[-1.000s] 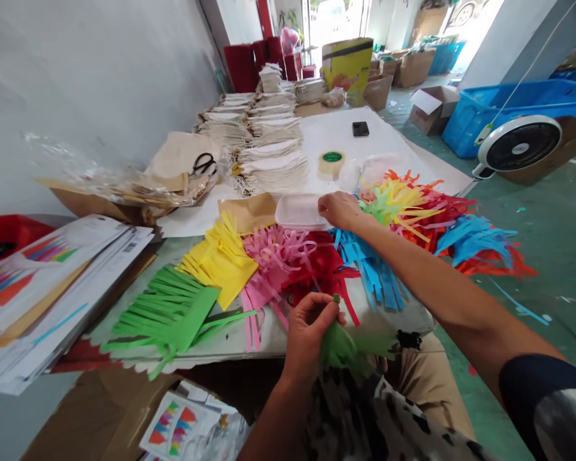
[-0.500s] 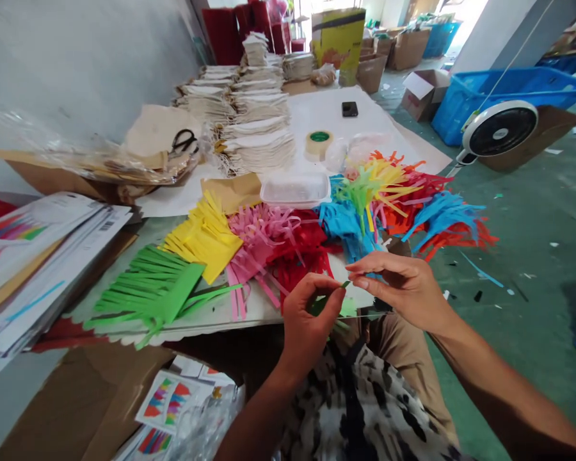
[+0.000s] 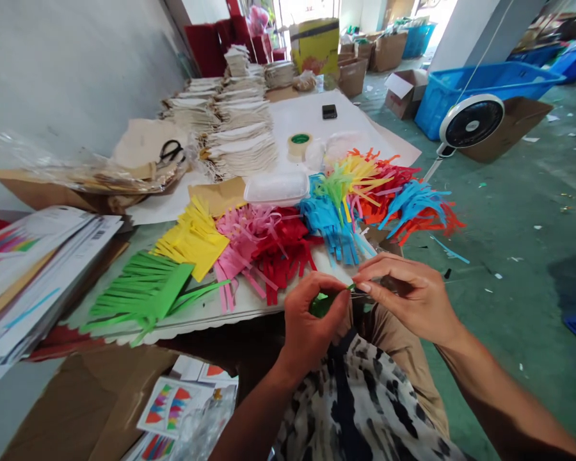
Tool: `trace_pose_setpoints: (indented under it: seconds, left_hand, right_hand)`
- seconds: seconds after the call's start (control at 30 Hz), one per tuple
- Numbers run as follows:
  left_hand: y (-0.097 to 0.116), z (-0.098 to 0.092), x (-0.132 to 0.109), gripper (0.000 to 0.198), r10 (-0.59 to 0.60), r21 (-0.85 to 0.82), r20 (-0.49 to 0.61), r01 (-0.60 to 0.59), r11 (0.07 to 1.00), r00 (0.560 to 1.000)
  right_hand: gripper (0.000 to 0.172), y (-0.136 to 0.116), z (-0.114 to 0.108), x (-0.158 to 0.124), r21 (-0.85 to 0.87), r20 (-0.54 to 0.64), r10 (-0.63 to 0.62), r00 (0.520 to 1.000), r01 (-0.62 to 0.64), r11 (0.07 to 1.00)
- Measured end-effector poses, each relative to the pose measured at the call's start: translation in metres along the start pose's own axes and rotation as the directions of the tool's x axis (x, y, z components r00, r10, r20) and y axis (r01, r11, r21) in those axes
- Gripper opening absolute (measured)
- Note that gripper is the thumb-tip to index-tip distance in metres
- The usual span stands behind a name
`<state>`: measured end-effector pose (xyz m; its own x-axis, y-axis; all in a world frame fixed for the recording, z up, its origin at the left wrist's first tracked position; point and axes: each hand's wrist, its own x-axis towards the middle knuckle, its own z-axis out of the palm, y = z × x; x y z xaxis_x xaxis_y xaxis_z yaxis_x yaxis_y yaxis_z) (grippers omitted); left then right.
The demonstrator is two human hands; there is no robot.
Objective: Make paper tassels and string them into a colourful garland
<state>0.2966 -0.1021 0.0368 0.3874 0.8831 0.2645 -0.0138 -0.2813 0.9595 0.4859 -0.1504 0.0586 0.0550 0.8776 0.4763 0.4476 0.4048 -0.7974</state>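
Starting left, we're spotting green fringe [image 3: 166,291] lying on the table [image 3: 192,315], loose strips [image 3: 137,338] sitting near the edge, where any brush past could be dragging them off. Centre, our left hand [image 3: 307,320] is clamping green paper [image 3: 320,305] in front of the table; a slack pinch could be letting it slip. Rightmost, our right hand [image 3: 418,298] is hovering fingertips at its tip; whether they're gripping, we can't tell.

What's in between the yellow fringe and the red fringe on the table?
The pink fringe lies between the yellow fringe and red fringe, seen in the head view.
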Motion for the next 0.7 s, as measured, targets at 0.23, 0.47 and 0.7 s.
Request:
trace_pose_setpoints:
  seconds: [0.23, 0.47, 0.7]
  left_hand:
    - [0.007, 0.015, -0.006, 0.006, 0.058, 0.067, 0.079, -0.063, 0.996, 0.995]
    - [0.004, 0.034, -0.013, 0.007, 0.018, 0.039, 0.136, -0.023, 0.999, 0.991]
    - [-0.003, 0.045, -0.012, 0.017, -0.107, -0.164, 0.169, 0.135, 0.977, 0.980]
  right_hand:
    - [0.012, -0.002, -0.013, -0.027, -0.010, -0.062, 0.021, 0.998, -0.021, 1.000]
    - [0.009, -0.002, -0.018, -0.050, 0.004, -0.108, 0.095, 0.990, -0.095, 0.996]
    - [0.010, 0.012, -0.020, -0.066, 0.450, -0.057, 0.385, 0.921, -0.321, 0.833]
